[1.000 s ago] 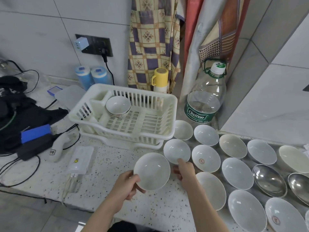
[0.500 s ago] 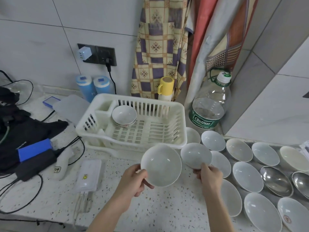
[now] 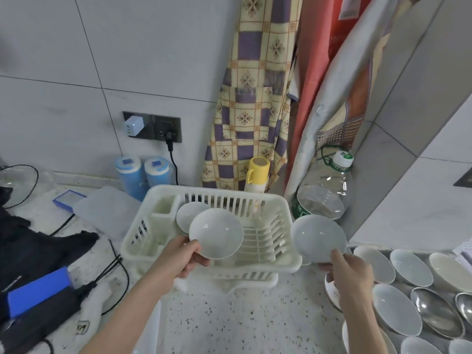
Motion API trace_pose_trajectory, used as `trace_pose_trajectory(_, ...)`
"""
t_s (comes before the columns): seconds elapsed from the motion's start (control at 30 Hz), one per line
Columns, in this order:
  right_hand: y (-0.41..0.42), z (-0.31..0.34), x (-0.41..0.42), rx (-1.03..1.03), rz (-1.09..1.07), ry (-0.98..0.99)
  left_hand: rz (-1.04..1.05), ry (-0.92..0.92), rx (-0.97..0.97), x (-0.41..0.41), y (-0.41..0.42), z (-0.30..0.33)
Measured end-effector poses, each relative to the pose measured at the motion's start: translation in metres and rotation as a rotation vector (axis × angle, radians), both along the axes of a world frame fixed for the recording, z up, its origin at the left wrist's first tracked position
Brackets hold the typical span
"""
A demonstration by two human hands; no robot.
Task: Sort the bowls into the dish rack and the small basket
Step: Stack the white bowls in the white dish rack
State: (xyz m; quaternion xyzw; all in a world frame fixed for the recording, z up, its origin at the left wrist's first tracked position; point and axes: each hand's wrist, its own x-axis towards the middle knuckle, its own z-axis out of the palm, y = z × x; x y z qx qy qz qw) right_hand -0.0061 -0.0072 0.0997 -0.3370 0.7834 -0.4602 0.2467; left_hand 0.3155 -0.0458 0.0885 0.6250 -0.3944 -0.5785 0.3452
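In the head view, the left hand (image 3: 184, 254) pinched the rim of 1 white bowl (image 3: 216, 233) and held it tilted over the rack (image 3: 278, 249), just in front of the bowl already inside (image 3: 187, 215) at the rack's back left. The right hand (image 3: 351, 272) gripped a 2nd bowl (image 3: 318, 237) by its lower rim, and that bowl hung outside the rack, just past its right wall. So the left grip was the nearer one: its bowl sat above the slatted floor, with the stowed bowl just behind it. The right bowl would have to travel left across the wall. More bowls (image 3: 408, 267) lay on the counter (image 3: 242, 320) at right. No small basket was visible.
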Motion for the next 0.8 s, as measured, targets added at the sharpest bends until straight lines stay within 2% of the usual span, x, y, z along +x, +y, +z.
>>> trace_pose_trajectory(0.17, -0.028, -0.011, 0.051, 0.015, 0.130, -0.180, -0.016, -0.134, 0.030, 0.028, -0.043, -0.008)
trace_pose_trajectory(0.37, -0.063, -0.027, 0.107, 0.070, 0.222, -0.216, 0.035, -0.277, -0.092, 0.045, -0.084, -0.023)
trace_pose_trajectory(0.47, -0.078, -0.035, 0.128, 0.062, 0.223, -0.326, 0.023, -0.346, -0.135, 0.048, -0.099, -0.030)
trace_pose_trajectory(0.67, -0.098, -0.049, 0.152, 0.051, 0.182, -0.359, 0.029, -0.370, -0.168, 0.050, -0.116, -0.046)
trace_pose_trajectory(0.8, -0.105, -0.055, 0.161, 0.048, 0.161, -0.356, 0.041, -0.210, -0.226, 0.051, -0.118, -0.050)
